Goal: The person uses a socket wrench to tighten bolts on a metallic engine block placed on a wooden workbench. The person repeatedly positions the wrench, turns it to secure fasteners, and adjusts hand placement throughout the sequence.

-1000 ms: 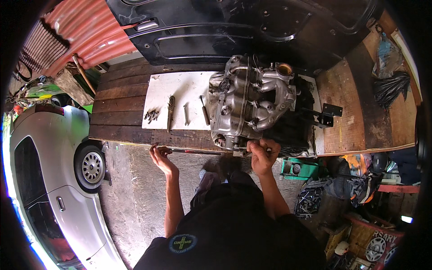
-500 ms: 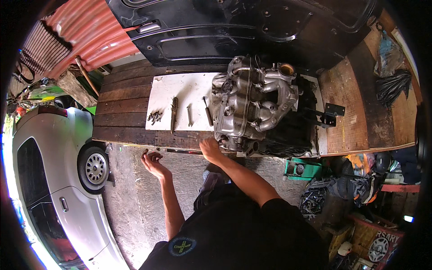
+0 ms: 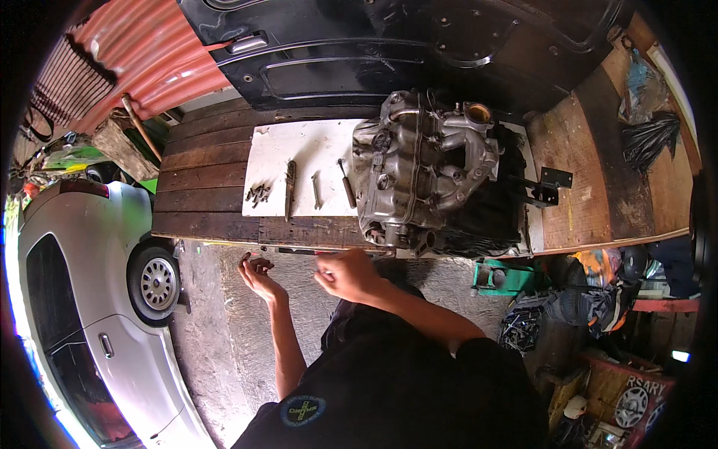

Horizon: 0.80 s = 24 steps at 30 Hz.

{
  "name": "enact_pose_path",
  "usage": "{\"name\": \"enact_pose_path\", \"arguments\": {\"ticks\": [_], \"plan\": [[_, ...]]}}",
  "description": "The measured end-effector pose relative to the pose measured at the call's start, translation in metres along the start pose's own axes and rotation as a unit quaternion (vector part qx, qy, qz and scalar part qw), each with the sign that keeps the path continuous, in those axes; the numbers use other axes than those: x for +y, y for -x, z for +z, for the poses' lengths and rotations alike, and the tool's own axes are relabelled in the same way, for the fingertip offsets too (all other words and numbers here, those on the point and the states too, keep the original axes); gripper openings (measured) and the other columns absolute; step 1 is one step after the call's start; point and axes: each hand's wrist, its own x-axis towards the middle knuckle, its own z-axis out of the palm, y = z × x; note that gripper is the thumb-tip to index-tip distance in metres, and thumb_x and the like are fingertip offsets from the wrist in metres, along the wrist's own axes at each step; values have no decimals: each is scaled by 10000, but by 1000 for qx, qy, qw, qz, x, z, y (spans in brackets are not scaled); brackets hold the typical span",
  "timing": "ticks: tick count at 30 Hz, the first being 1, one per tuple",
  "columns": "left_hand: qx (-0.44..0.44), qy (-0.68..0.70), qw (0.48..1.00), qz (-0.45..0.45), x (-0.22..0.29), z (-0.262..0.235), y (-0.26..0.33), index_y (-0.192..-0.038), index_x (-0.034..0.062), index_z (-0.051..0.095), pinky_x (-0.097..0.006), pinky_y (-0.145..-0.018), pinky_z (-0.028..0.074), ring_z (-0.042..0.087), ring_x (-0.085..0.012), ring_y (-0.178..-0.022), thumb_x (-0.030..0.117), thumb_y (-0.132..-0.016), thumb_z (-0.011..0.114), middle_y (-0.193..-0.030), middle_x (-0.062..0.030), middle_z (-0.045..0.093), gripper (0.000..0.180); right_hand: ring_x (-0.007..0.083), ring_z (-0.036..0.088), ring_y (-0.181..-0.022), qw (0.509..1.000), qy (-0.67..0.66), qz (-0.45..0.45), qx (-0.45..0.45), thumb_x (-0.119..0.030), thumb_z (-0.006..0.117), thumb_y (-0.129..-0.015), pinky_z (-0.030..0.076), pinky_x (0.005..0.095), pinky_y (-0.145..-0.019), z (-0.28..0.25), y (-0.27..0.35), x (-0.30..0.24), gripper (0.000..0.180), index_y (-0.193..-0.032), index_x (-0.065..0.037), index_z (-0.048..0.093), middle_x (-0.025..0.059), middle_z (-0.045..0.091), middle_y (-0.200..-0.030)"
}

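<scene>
My left hand is held palm up just off the bench's front edge, its fingers loosely bent and apart. Dark spots show at its fingertips; whether they are grime or small parts I cannot tell. My right hand is closed, thumb side toward the left hand, in front of the bench; anything inside it is hidden. Beyond it rests a metal engine with a curved intake manifold. On a white board lie several small bolts, a dark, narrow tool, a wrench and a dark-handled tool.
The wooden bench runs across, with a black vehicle panel behind it. A dark bracket juts right of the engine. A silver car stands at left. A green metal piece and parts lie below the bench at right.
My right hand has drawn back from the engine's front left corner, toward me and slightly left. My left hand has shifted slightly.
</scene>
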Motion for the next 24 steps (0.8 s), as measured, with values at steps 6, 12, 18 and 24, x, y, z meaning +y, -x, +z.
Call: {"name": "enact_pose_path", "arguments": {"ticks": [6, 12, 18, 24], "plan": [[-46, 5, 999, -2, 7, 28, 2, -1077, 71, 508, -278, -591, 397, 462, -117, -597, 304, -977, 383, -685, -26, 515, 283, 107, 558, -506, 902, -141, -32, 408, -14, 693, -701, 413, 272, -473, -63, 49, 26, 126, -727, -62, 579, 25, 557, -563], [-73, 7, 997, -12, -4, 38, 5, -1074, 66, 498, -275, -575, 399, 451, -115, -579, 287, -985, 363, -658, -27, 513, 274, 115, 237, -495, 741, -474, -121, 461, 142, 487, -690, 297, 308, -460, -75, 75, 68, 363, -957, -100, 539, -16, 257, -625], [-150, 24, 987, -42, -1, 58, 26, -1093, 51, 502, -282, -594, 405, 481, -137, -622, 302, -979, 397, -699, -45, 534, 295, 114, 193, -475, 754, -478, -163, 420, 156, 483, -634, 240, 304, -422, -80, 72, 62, 235, -696, -63, 423, -11, 192, -568], [-208, 18, 976, -58, -3, 75, 62, -1087, 24, 489, -271, -596, 424, 499, -139, -597, 298, -1004, 333, -676, -72, 546, 327, 117, 230, -445, 814, -441, -161, 341, 124, 519, -667, 239, 292, -420, -101, 72, 57, 274, -629, -76, 336, -7, 236, -526]]}}
